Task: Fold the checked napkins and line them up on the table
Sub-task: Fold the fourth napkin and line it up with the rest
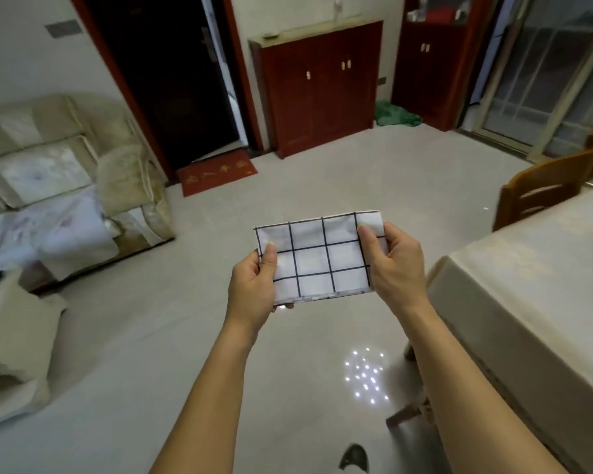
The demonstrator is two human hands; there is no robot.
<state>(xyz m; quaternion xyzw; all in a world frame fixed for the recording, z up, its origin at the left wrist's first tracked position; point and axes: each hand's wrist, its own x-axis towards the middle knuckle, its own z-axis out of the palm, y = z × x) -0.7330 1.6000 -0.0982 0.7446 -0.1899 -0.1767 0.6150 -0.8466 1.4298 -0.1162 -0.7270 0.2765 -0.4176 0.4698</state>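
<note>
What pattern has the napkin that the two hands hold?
The napkin is white with a grid of thin black lines, seen in the head view.

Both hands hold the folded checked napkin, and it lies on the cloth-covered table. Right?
Not quite. The left hand and right hand do hold the folded checked napkin, but in the air over the floor, left of the table, as the head view shows.

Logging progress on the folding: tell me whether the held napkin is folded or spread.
Folded. The checked napkin is a small rectangle, layers showing at its lower edge, held between the left hand and right hand.
</note>
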